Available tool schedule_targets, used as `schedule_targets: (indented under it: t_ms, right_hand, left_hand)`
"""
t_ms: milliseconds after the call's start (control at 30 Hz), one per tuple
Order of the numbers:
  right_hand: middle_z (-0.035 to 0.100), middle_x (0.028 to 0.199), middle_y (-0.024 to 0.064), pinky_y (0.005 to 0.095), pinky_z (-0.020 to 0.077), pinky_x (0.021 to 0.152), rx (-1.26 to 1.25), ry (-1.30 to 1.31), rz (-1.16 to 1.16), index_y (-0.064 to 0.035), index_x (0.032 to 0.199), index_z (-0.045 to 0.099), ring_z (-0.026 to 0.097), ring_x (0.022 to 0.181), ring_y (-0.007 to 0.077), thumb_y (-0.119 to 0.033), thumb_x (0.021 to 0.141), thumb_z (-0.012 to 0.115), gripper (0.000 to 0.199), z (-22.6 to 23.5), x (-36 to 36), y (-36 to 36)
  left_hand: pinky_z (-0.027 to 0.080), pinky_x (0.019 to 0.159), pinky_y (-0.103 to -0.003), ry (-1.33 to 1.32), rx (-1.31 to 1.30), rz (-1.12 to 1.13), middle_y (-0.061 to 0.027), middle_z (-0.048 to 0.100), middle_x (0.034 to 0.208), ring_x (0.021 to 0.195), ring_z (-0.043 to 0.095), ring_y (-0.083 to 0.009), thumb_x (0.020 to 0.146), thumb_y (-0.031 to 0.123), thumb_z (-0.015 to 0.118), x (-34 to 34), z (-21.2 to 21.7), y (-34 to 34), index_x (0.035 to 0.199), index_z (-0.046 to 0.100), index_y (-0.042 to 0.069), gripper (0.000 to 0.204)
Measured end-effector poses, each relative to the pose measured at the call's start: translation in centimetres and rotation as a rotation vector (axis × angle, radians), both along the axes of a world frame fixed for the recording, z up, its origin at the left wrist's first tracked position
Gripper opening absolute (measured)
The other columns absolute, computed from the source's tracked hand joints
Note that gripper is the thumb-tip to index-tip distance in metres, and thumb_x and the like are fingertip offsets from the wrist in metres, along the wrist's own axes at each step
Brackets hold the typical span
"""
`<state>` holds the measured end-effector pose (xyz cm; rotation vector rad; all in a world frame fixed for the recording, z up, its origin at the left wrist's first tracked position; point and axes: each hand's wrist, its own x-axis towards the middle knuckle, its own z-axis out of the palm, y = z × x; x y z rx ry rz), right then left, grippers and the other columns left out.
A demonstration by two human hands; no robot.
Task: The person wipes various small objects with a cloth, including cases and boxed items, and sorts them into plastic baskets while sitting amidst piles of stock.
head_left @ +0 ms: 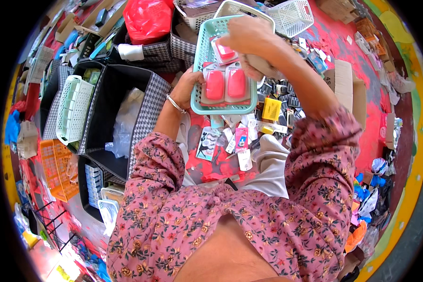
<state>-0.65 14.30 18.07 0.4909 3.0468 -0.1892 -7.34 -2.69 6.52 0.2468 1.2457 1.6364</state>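
Observation:
A mint-green perforated plastic basket [225, 109] is in front of me, tilted toward me. My left hand [191, 88], with a bangle at the wrist, is closed on its left rim. Inside, two blister packs [215, 85] lie side by side, each a card with a rounded pink-red item resembling a computer mouse. Over the basket's far end is my right hand [249, 36], slightly blurred, its curled fingers on a third blister pack [225, 51] of the same kind. Part of that pack is hidden by the hand.
Black patterned storage bins [109, 105] stand at left, with a white basket [75, 109] and an orange crate [56, 169]. Small packaged goods and a yellow box [271, 109] litter the red floor. A cardboard box [350, 91] is at right, a red bag [148, 19] at far left.

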Motion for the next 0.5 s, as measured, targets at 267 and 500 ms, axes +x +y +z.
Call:
schedule_targets:
  t_ms: [267, 500]
  right_hand:
    - [0.063, 0.079, 0.0165, 0.036, 0.0492, 0.066, 0.036, -0.104, 0.05, -0.001, 0.079, 0.064, 0.062, 0.074, 0.0255, -0.037, 0.06, 0.061, 0.041, -4.4, -2.9, 1.3]
    - [0.062, 0.068, 0.0135, 0.0322, 0.046, 0.056, -0.621, 0.25, -0.054, -0.0046, 0.072, 0.067, 0.059, 0.059, 0.0206, -0.033, 0.061, 0.061, 0.032, 6.5, 2.7, 4.6]
  left_hand:
    - [0.044, 0.053, -0.025, -0.031, 0.029, 0.002, -0.0036, 0.047, 0.073, 0.058, 0.047, -0.0137, 0.064, 0.0, 0.042, 0.9, 0.6, 1.0, 0.096, 0.046, 0.005, 0.033]
    - [0.05, 0.062, -0.032, -0.23, 0.006, 0.022, -0.0105, 0.057, 0.074, 0.062, 0.056, -0.0214, 0.065, 0.006, 0.044, -2.3, -2.8, -0.6, 0.091, 0.052, -0.001, 0.029]
